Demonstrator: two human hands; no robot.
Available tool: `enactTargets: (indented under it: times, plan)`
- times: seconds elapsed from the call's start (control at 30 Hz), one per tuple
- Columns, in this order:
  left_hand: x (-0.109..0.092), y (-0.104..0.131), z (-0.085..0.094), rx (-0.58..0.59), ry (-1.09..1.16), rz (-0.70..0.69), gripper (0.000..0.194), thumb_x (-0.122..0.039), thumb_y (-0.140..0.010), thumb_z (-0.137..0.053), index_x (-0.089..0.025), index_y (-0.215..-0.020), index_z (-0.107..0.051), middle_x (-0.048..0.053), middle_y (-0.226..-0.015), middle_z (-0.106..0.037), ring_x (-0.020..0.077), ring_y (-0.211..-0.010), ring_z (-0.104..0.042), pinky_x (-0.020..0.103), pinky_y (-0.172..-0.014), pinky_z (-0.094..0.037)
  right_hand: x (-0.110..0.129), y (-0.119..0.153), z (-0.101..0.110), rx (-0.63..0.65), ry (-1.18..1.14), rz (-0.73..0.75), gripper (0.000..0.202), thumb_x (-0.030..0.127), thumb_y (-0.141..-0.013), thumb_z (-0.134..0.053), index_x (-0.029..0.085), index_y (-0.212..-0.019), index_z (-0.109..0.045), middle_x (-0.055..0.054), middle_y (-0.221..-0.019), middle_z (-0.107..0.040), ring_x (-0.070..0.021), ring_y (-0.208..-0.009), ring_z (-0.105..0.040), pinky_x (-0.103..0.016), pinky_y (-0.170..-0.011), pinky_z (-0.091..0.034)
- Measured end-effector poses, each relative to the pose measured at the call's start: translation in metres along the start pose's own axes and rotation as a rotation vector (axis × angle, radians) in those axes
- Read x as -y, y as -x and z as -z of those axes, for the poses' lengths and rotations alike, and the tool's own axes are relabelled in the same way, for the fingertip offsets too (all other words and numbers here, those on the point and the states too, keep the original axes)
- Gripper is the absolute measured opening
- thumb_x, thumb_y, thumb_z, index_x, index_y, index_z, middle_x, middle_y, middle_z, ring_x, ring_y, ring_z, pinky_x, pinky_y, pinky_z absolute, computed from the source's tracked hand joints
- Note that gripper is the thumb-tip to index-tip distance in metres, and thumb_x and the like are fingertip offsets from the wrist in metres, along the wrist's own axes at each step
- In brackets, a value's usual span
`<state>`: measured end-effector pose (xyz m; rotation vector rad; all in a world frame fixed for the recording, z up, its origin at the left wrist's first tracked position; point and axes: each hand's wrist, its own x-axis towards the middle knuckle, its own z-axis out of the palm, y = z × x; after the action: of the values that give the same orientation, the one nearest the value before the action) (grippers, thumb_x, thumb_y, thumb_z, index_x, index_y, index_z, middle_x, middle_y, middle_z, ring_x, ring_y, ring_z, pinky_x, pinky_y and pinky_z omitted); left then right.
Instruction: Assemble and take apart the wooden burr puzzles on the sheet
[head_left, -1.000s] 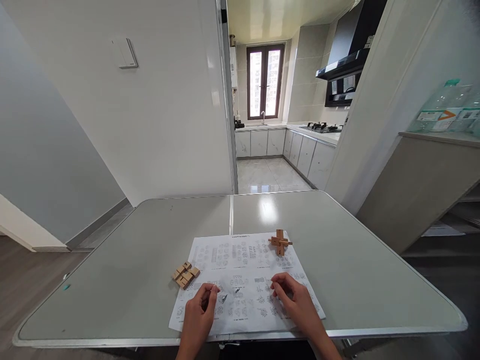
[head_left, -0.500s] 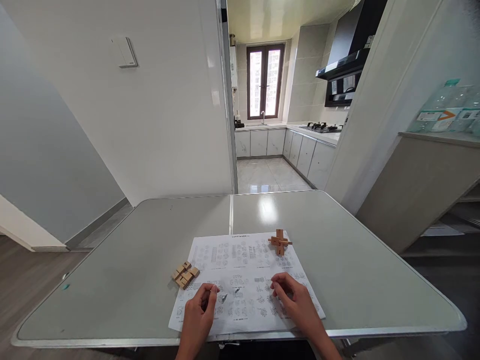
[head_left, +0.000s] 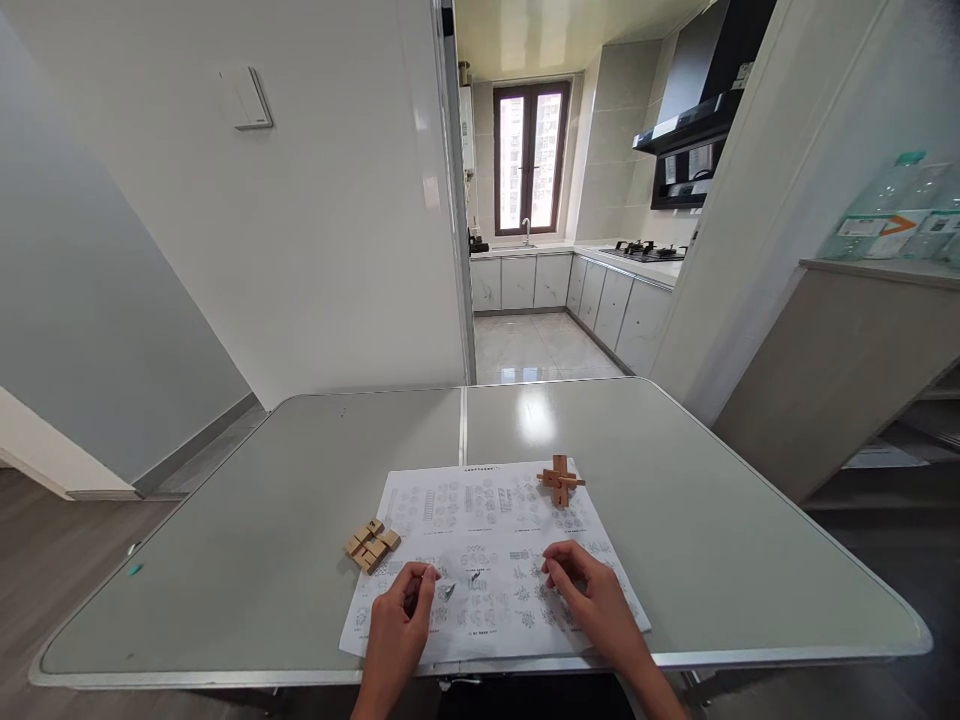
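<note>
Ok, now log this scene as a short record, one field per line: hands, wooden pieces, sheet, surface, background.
Left hand: the left hand, over the sheet's near left, fingers curled, nothing visible in the grip
Right hand: the right hand, over the near right, fingers curled, nothing visible in the grip
Wooden pieces: pale block cluster at the sheet's left edge; brown cross-shaped piece at its far right corner
Sheet: white printed paper, print too small to read
Surface: grey-green table
Background: kitchen window; plastic bottles at right
</note>
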<state>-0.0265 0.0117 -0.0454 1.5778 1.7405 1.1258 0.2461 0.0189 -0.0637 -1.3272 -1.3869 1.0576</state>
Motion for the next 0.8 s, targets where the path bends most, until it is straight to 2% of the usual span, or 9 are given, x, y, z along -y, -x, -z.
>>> enactTargets:
  times: [0.2, 0.37, 0.67, 0.8]
  plan:
    - [0.0, -0.002, 0.005, 0.074, 0.002, 0.0, 0.052, -0.07, -0.092, -0.048, -0.022, -0.08, -0.064, -0.008, -0.055, -0.029, 0.0135, -0.048, -0.03, 0.025, -0.05, -0.023, -0.003, 0.0, 0.001, 0.011, 0.004, -0.007, 0.035, 0.055, -0.096, -0.056, 0.021, -0.099, -0.066, -0.006, -0.088, -0.076, -0.023, -0.077, -0.071, -0.032, -0.074, -0.053]
    - [-0.005, 0.0, 0.003, 0.018, 0.015, 0.018, 0.054, -0.072, -0.09, -0.048, -0.022, -0.078, -0.064, -0.008, -0.055, -0.027, 0.0133, -0.047, -0.027, 0.025, -0.049, -0.021, -0.005, -0.001, 0.0, 0.018, -0.003, -0.008, 0.033, 0.053, -0.096, -0.055, 0.022, -0.099, -0.066, -0.005, -0.088, -0.075, -0.0222, -0.077, -0.071, -0.031, -0.075, -0.053]
    - [-0.011, -0.002, 0.009, 0.095, 0.015, 0.023, 0.054, -0.072, -0.09, -0.048, -0.022, -0.08, -0.064, -0.007, -0.055, -0.03, 0.0144, -0.048, -0.03, 0.025, -0.05, -0.024, -0.004, -0.001, 0.0, 0.017, 0.007, -0.007, 0.032, 0.051, -0.097, -0.054, 0.021, -0.099, -0.065, -0.005, -0.089, -0.075, -0.0222, -0.078, -0.071, -0.033, -0.077, -0.052]
    - [-0.01, -0.002, 0.009, 0.094, 0.01, 0.021, 0.052, -0.07, -0.091, -0.048, -0.022, -0.081, -0.063, -0.007, -0.056, -0.03, 0.0143, -0.049, -0.031, 0.025, -0.051, -0.025, -0.004, -0.001, 0.001, 0.014, 0.013, -0.006, 0.035, 0.055, -0.096, -0.055, 0.021, -0.098, -0.066, -0.005, -0.088, -0.075, -0.0226, -0.078, -0.071, -0.033, -0.077, -0.053]
